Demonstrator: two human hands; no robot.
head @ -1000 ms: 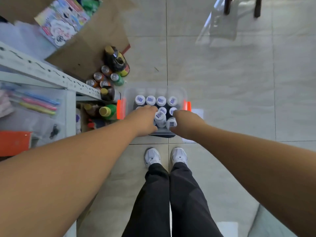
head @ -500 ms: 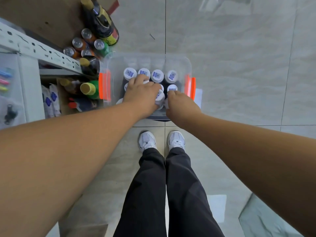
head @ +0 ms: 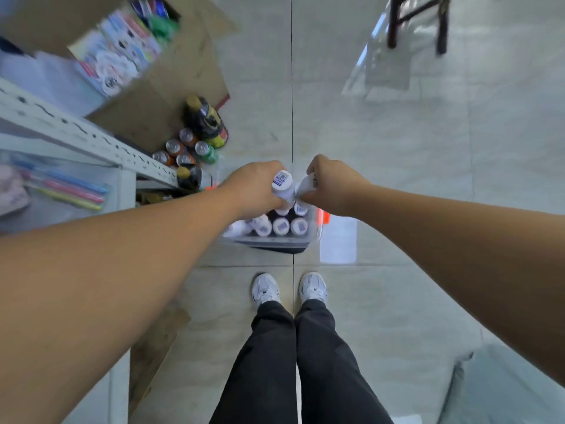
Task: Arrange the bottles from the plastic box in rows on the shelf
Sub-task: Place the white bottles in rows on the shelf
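Two bottles [head: 282,185], one gripped per hand [head: 253,188], above box [head: 316,235].

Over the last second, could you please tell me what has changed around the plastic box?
Both hands rose out of the plastic box: the left hand now grips a white-capped bottle, the right hand a second bottle. The box and remaining bottles stayed put.

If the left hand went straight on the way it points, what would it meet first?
Most likely the tilted bottle held by the right hand. The left hand, gripping its own upright bottle, points that way; the two bottles look nearly touching, though depth is unclear.
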